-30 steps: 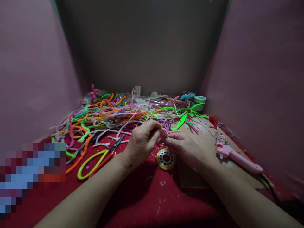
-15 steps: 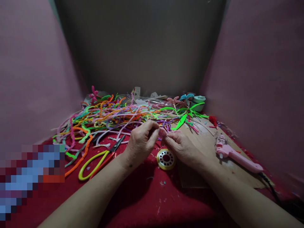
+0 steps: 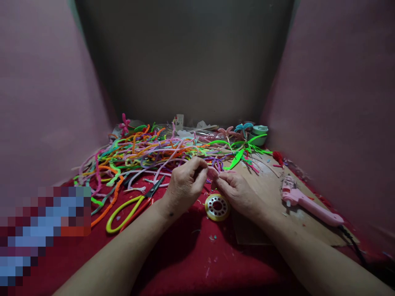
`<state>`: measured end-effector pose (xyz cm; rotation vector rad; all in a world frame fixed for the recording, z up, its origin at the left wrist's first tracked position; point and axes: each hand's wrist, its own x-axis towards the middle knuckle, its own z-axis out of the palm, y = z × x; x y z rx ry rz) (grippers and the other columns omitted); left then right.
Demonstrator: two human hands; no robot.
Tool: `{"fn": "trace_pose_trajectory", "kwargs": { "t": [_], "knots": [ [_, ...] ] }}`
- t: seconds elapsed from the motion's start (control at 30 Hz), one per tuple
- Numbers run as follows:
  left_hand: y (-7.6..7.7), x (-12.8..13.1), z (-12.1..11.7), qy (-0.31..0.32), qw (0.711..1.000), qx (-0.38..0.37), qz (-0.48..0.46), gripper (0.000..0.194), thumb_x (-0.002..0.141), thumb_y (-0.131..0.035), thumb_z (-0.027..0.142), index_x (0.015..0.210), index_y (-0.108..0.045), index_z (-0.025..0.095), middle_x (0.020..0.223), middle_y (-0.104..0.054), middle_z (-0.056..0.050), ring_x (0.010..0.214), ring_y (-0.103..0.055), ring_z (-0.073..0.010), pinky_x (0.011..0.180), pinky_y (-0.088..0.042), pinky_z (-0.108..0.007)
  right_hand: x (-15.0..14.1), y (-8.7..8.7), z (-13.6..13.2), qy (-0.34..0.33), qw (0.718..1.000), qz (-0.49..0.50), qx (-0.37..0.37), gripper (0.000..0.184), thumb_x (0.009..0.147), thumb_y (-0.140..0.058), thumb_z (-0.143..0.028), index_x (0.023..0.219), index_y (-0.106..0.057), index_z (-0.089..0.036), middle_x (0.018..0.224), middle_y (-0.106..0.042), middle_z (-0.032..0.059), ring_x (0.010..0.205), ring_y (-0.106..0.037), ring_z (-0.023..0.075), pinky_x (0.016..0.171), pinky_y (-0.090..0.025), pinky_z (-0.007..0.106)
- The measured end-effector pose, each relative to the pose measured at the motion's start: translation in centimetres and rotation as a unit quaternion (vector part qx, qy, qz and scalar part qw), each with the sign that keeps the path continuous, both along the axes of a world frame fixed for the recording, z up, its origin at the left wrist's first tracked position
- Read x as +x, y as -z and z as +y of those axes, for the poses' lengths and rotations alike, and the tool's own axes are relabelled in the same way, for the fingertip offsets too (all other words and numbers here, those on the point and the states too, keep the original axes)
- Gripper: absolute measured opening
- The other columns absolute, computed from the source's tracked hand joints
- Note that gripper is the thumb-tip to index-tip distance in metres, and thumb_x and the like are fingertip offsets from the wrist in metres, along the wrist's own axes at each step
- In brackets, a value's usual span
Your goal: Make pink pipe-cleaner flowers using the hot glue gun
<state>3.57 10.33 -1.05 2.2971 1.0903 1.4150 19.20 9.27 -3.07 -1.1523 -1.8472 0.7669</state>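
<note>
Head view shows the left hand (image 3: 187,181) and right hand (image 3: 239,191) pinching a small pink piece (image 3: 212,173) between their fingertips, mid-frame, just above the yellow roll (image 3: 207,210).

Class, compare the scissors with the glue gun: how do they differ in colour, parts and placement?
The scissors have one yellow handle, one red handle and dark blades; the glue gun is mostly pink.
The scissors have no cord, while the glue gun has a dark cord at its handle end.
The scissors lie on red cloth; the glue gun lies on a brown board.
Both are tools, and neither is being held.
</note>
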Motion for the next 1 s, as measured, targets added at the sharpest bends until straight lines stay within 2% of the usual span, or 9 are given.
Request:
{"fn": "trace_pose_trajectory", "kwargs": {
  "t": [0.2,0.5,0.63,0.83,1.0],
  "knots": [
    [-0.01,-0.02,-0.31,0.013,1.0,-0.019,0.012,0.011,0.08,-0.045,0.014,0.075,-0.054,0.018,0.069,-0.06,0.0,0.06,-0.052,-0.0101,0.059,-0.041,-0.022,-0.16,-0.52,-0.69,0.008,1.0,-0.011,-0.011,0.028,0.082,-0.042,-0.032,0.06,-0.051,-0.018,0.06,-0.052,0.0013,0.06,-0.048,0.0154,0.061,-0.036,0.027],
    [0.42,-0.05,-0.07,0.019,0.999,0.034,0.012,0.01,0.078,-0.044,0.013,0.07,-0.049,0.017,0.063,-0.053,0.001,0.057,-0.048,-0.0092,0.056,-0.04,-0.021,0.4,0.19,-0.5,0.031,0.998,-0.046,0.043,0.027,0.078,-0.046,-0.034,0.055,-0.053,-0.021,0.051,-0.05,0.0011,0.057,-0.051,0.0181,0.055,-0.037,0.028],
    [0.46,-0.02,0.03,0.019,0.999,0.034,0.009,0.01,0.078,-0.044,0.014,0.071,-0.051,0.017,0.063,-0.054,0.001,0.057,-0.049,-0.0094,0.057,-0.04,-0.021,0.46,0.41,-0.44,0.03,0.998,-0.037,0.029,0.024,0.079,-0.046,-0.034,0.063,-0.058,-0.021,0.054,-0.052,0.0006,0.057,-0.052,0.0178,0.053,-0.038,0.027],
    [0.24,-0.18,0.03,0.027,0.999,-0.012,0.013,0.013,0.079,-0.045,0.012,0.076,-0.057,0.016,0.068,-0.059,-0.001,0.06,-0.052,-0.0103,0.059,-0.041,-0.022,0.36,0.13,-0.36,0.005,1.0,-0.027,0.007,0.028,0.083,-0.043,-0.034,0.06,-0.053,-0.021,0.056,-0.051,0.0018,0.063,-0.052,0.0188,0.06,-0.04,0.029],
    [0.51,-0.38,0.34,0.014,0.999,-0.029,0.025,0.012,0.08,-0.045,0.013,0.075,-0.055,0.016,0.067,-0.059,0.0,0.057,-0.05,-0.0094,0.057,-0.039,-0.021,-0.05,-0.19,-0.16,0.011,0.999,0.011,-0.04,0.028,0.082,-0.045,-0.037,0.063,-0.057,-0.02,0.059,-0.053,0.0021,0.059,-0.047,0.0164,0.057,-0.038,0.028]
  ]
}}
